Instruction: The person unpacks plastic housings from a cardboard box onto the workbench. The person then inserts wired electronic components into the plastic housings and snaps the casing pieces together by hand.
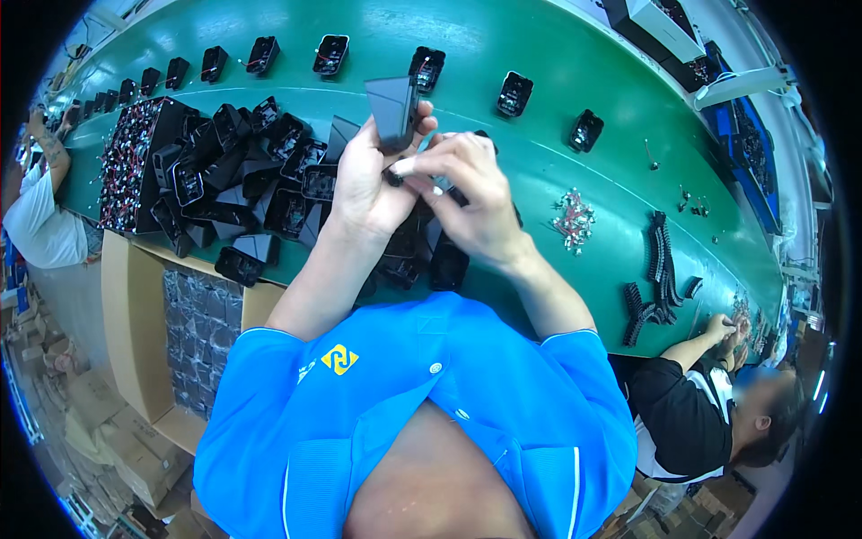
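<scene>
Housing held over green worktop

Hands first, nearest: left hand (pixel 364 184) has its grip closed round a dark wedge-shaped plastic housing (pixel 392 110), raised above the worktop (pixel 539 54). Right hand (pixel 471 189) pinches a small pale part (pixel 406 166) at the housing's lower end. Housing looks light, rigid, smooth-sided; best held by its flat flanks, judging by shape. Left, a heap of black housings (pixel 242 171). Right, loose metal bits (pixel 573 218) and black strips (pixel 663 260). Far edge: row of open housings (pixel 514 92). Co-workers either side.
</scene>
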`<state>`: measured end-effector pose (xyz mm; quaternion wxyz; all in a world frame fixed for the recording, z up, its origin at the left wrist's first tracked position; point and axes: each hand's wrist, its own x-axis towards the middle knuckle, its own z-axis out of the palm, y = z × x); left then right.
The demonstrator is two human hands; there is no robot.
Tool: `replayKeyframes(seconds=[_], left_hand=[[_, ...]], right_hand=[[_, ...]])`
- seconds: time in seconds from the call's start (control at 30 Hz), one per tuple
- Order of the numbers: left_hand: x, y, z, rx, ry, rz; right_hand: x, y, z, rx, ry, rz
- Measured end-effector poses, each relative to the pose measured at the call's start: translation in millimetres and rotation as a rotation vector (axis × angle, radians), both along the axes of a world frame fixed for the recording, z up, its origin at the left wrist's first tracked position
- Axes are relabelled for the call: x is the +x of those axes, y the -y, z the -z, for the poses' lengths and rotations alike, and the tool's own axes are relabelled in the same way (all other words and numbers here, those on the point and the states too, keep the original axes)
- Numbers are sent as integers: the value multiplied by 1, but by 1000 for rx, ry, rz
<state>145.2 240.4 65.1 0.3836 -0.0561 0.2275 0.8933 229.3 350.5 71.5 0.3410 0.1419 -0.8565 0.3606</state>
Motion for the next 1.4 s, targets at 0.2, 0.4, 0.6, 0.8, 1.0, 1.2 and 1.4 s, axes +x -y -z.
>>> replayKeyframes(seconds=[0.2, 0.4, 0.6, 0.8, 1.0, 1.2, 1.4], left_hand=[[-7, 8, 9, 123, 98, 116], [-20, 20, 39, 237, 109, 192], [-4, 0, 16, -20, -72, -20], [-2, -3, 15, 406, -73, 124], [19, -5, -12, 292, -112, 0], [18, -3, -16, 100, -289, 27], [11, 2, -14, -24, -387, 70]], right_hand=[[-3, -16, 13, 7, -5, -87], [-12, -19, 13, 195, -193, -62], [-3, -25, 5, 177, 1, -75], [-10, -42, 4, -49, 2, -190], [-10, -30, 2, -287, 13, 70], [-11, -26, 4, -145, 38, 217], [-12, -28, 7, -101, 16, 255]])
